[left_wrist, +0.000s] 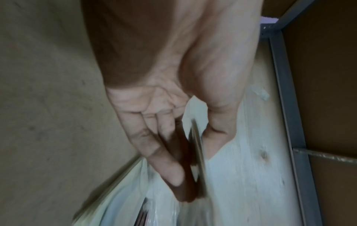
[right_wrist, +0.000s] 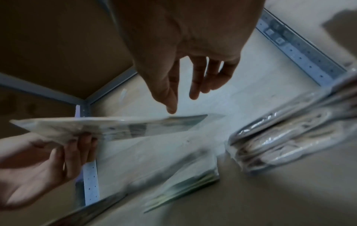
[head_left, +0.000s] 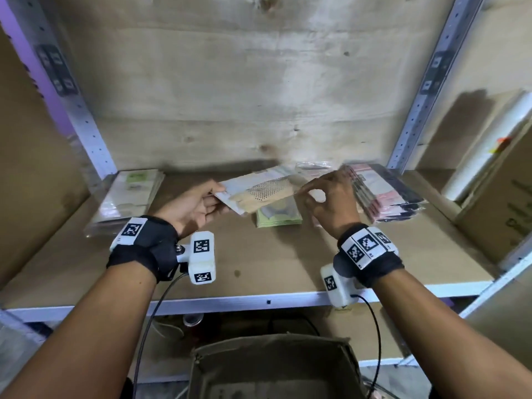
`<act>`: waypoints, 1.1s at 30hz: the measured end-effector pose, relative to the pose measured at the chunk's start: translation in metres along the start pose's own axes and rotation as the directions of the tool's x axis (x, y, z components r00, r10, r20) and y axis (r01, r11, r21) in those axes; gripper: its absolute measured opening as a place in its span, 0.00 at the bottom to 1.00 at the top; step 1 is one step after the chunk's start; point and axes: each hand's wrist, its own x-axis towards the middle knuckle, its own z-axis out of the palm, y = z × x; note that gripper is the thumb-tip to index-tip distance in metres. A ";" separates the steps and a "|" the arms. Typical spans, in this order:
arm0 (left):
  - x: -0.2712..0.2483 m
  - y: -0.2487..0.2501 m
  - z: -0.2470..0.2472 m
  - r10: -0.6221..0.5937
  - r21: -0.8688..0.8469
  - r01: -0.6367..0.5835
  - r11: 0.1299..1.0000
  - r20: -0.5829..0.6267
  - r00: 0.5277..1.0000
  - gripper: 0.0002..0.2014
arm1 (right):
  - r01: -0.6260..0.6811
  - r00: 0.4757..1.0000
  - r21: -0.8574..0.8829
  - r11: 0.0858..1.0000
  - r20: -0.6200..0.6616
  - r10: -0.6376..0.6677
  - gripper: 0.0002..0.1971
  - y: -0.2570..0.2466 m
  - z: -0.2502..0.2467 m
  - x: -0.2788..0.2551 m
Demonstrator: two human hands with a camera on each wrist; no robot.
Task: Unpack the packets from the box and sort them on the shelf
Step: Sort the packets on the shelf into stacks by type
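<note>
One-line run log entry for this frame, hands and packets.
stage: sorting | left hand: grips thin clear-wrapped beige packets | right hand: open, at packets' far edge | brown board shelf: several packet stacks

The print on the held packets [head_left: 256, 194] is too blurred to read. Beneath them on the shelf [head_left: 259, 254], the green stack [head_left: 279, 217] is half covered. The right hand [head_left: 331, 203] hides the near end of the red stack [head_left: 383, 191]. The head view's lower edge cuts off the box [head_left: 273, 367] below the shelf.
</note>
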 end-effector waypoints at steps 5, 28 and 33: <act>0.000 -0.020 0.032 -0.054 0.034 0.050 0.998 0.113 0.992 0.08 | -0.519 0.854 0.629 0.578 0.408 0.322 0.21 -0.003 0.008 0.004; 0.034 -0.018 0.006 0.284 0.219 -0.240 0.946 -0.198 0.938 0.13 | -0.438 0.750 0.472 0.765 0.661 0.021 0.18 0.038 -0.006 -0.007; 0.037 -0.023 0.002 0.335 0.430 -0.246 0.869 -0.143 0.931 0.16 | -0.474 0.702 0.466 0.747 0.712 0.001 0.19 0.041 -0.010 -0.010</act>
